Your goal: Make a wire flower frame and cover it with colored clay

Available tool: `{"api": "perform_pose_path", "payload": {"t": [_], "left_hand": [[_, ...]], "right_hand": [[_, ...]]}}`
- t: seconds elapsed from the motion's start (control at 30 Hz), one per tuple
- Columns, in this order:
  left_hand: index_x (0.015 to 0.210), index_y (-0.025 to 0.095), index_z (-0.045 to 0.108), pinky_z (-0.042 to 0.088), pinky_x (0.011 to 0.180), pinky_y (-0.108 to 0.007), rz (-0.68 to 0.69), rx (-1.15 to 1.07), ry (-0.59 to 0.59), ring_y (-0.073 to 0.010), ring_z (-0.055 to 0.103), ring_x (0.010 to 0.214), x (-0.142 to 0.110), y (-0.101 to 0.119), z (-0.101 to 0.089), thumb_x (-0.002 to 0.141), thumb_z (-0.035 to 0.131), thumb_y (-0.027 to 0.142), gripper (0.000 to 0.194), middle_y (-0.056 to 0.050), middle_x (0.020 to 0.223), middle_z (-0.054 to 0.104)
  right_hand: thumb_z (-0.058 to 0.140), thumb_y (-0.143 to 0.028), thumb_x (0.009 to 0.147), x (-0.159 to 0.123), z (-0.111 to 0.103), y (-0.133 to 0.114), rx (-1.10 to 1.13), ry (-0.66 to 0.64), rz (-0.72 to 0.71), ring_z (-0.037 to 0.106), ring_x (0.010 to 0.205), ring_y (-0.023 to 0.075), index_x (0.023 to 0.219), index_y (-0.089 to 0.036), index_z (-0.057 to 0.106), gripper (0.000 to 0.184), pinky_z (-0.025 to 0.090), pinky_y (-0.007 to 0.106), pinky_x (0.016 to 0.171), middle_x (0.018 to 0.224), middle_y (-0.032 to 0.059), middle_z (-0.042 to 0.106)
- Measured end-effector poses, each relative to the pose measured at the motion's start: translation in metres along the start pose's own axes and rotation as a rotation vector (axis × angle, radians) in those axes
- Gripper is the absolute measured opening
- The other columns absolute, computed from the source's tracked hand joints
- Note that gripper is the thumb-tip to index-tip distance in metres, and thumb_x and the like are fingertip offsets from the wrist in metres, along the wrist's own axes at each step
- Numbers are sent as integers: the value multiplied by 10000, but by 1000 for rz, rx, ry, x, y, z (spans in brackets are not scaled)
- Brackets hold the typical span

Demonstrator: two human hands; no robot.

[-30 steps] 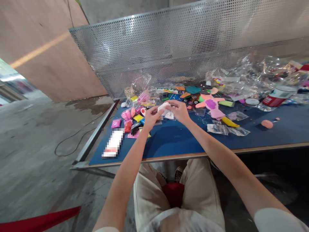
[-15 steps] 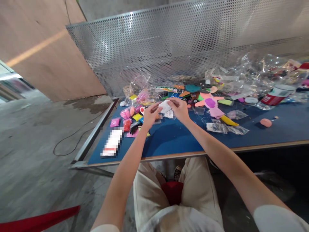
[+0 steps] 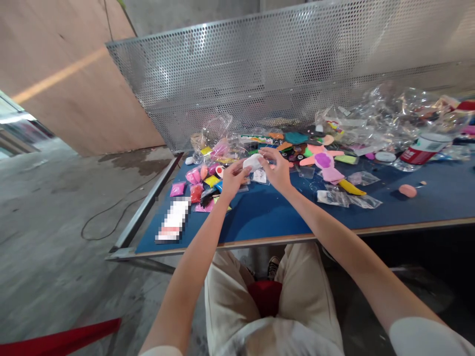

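Both my hands meet above the blue table, pinching a small white lump of clay between them. My left hand grips its left side with thumb and fingers closed. Fingers of my right hand are curled over its right side. Just beyond and to the left lie small bags of coloured clay in pink, red, yellow and black. A flat figure of pink, purple and yellow clay lies to the right of my hands.
A perforated metal panel stands along the table's far edge. Crumpled clear plastic bags and a red-labelled tub fill the far right. A pink clay ball lies at right, a blurred-out flat object at left.
My hands stay together on the white clay, working it slightly; my right fingers have shifted over its top. The view has swayed a little.
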State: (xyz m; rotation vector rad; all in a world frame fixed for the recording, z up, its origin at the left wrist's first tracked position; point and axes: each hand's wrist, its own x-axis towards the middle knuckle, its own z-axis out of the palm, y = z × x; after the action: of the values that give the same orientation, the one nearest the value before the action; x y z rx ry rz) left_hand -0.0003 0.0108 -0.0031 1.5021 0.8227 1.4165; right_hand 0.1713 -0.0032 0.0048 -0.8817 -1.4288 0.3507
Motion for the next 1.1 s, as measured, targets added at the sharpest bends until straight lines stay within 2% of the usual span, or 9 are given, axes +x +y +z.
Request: {"api": "perform_pose_path", "payload": {"t": [0.1, 0.23, 0.4, 0.53, 0.63, 0.77, 0.93, 1.1], "left_hand": [[1135, 209, 792, 649, 814, -338, 33, 3, 48, -215, 763, 926, 0, 1, 0, 702, 886, 513, 538, -58, 1072, 805], [1063, 194, 809, 660, 835, -345, 22, -6, 106, -197, 761, 890, 2, 0, -2, 704, 882, 534, 500, -49, 1051, 803], [1078, 197, 802, 651, 860, -355, 57, 63, 170, -208, 763, 935, 3, -3, -4, 757, 844, 543, 474, -60, 1084, 799], [1073, 206, 821, 616, 915, -382, 166, 227, 206, -250, 762, 990, 0, -2, -4, 816, 814, 473, 371, -68, 1079, 811], [1113, 231, 828, 591, 962, -401, 212, 326, 191, -263, 755, 1006, -2, 0, -4, 851, 780, 467, 356, -52, 1074, 820], [1107, 263, 836, 567, 1012, -424, 230, 421, 147, -289, 746, 1064, -2, 3, -5, 869, 770, 452, 310, -37, 1057, 826], [1094, 285, 841, 580, 998, -422, 252, 425, 78, -294, 760, 1050, -4, 7, -5, 873, 782, 366, 243, -44, 1096, 821], [1114, 310, 829, 560, 1056, -451, 330, 487, 1, -280, 747, 1106, -5, 9, -7, 925, 720, 348, 221, -35, 1177, 802]], "right_hand": [[521, -573, 1006, -5, 1, -5, -52, 71, -48, 725, 1153, 268, 1225, -261, 676, 411, 587, 431, 980, 1243, 105, 762], [507, -470, 1022, -5, -2, -8, -162, 32, -92, 743, 1092, 260, 1262, -277, 657, 342, 587, 409, 942, 1168, 81, 785], [504, -389, 1018, -3, -8, -10, -372, 114, -219, 718, 1031, 285, 1046, -261, 736, 266, 537, 478, 1012, 1033, 86, 792], [504, -365, 1016, -4, -5, -15, -312, -33, -270, 672, 1203, 288, 1282, -267, 702, 346, 532, 471, 1070, 1273, 100, 741], [526, -401, 1011, -6, -1, -14, -254, -127, -242, 578, 1375, 284, 1440, -285, 613, 453, 488, 489, 1158, 1446, 82, 660], [532, -429, 1011, -4, -1, -9, -193, -158, -196, 555, 1402, 275, 1490, -319, 570, 493, 459, 524, 1190, 1467, 62, 648], [566, -385, 1003, 1, -4, -2, -151, -118, -217, 606, 1288, 271, 1367, -320, 681, 387, 499, 506, 1140, 1352, 93, 660], [612, -429, 991, 4, -6, 8, -252, -70, -172, 572, 1241, 295, 1232, -340, 767, 300, 501, 544, 1108, 1286, 119, 569]]}}
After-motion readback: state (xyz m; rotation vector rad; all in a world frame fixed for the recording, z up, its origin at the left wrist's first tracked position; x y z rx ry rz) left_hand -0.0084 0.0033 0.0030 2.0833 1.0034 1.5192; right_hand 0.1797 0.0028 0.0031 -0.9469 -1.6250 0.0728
